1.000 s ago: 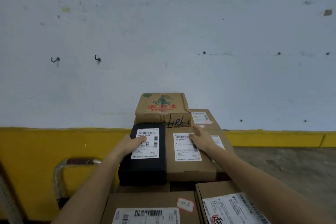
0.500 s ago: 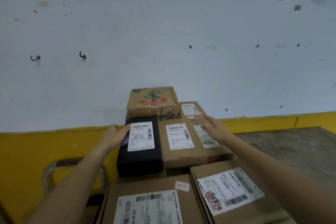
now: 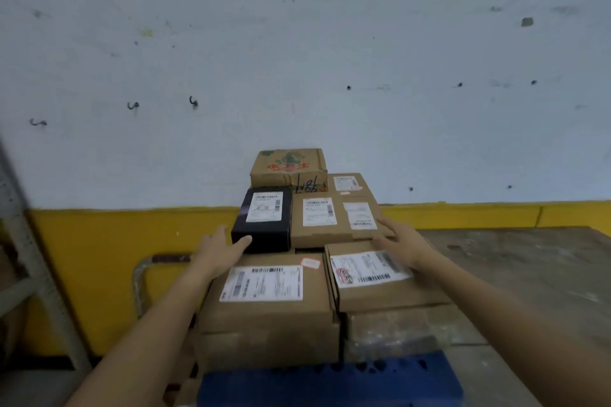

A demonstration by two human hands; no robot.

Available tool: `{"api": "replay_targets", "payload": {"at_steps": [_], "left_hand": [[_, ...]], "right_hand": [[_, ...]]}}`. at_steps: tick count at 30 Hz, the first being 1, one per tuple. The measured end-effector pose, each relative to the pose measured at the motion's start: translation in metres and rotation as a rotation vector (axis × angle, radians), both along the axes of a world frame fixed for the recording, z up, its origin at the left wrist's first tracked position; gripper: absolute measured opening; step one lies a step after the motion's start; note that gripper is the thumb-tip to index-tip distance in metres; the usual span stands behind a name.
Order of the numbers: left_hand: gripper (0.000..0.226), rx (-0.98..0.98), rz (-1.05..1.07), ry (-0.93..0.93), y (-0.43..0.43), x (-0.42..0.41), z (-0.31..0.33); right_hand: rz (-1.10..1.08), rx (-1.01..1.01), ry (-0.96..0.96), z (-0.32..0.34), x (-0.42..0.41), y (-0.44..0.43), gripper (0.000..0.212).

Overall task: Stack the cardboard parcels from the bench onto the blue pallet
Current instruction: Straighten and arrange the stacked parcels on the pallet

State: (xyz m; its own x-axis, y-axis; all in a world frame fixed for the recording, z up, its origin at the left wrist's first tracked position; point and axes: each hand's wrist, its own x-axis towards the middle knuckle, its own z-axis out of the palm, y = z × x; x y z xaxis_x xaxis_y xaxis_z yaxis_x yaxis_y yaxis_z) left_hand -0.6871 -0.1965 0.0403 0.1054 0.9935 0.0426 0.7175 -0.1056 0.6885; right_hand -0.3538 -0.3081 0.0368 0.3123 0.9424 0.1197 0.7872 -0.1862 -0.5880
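Your left hand [image 3: 220, 249] and right hand [image 3: 401, 243], grip apart, touch the black box [image 3: 264, 221] and flat parcel [image 3: 330, 225], likely to line them up.

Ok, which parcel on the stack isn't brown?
The black box, beside the left hand; all the others are brown cardboard.

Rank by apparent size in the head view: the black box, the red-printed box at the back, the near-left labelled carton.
Largest: the near-left labelled carton, which is also closest to the camera.
Then the black box and the red-printed box, which look alike, so they are not ranked.
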Motion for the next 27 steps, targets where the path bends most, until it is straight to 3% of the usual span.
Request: {"api": "replay_targets", "payload": {"at_steps": [8, 12, 15, 27], "left_hand": [[0.077, -0.098, -0.06, 0.027, -0.064, -0.028, -0.035], [0.078, -0.136, -0.058, -0.089, -0.072, -0.026, -0.042], [0.078, -0.116, -0.057, -0.123, -0.074, -0.024, -0.044], [0.073, -0.085, -0.064, -0.088, -0.07, -0.024, -0.045]], "right_hand": [[-0.161, -0.003, -0.126, -0.008, 0.014, -0.047, 0.067], [-0.264, -0.061, 0.113, -0.009, 0.03, -0.058, 0.079], [-0.255, -0.095, 0.25, -0.015, 0.034, -0.059, 0.077], [-0.299, -0.094, 0.271, -0.015, 0.022, -0.057, 0.074]]}}
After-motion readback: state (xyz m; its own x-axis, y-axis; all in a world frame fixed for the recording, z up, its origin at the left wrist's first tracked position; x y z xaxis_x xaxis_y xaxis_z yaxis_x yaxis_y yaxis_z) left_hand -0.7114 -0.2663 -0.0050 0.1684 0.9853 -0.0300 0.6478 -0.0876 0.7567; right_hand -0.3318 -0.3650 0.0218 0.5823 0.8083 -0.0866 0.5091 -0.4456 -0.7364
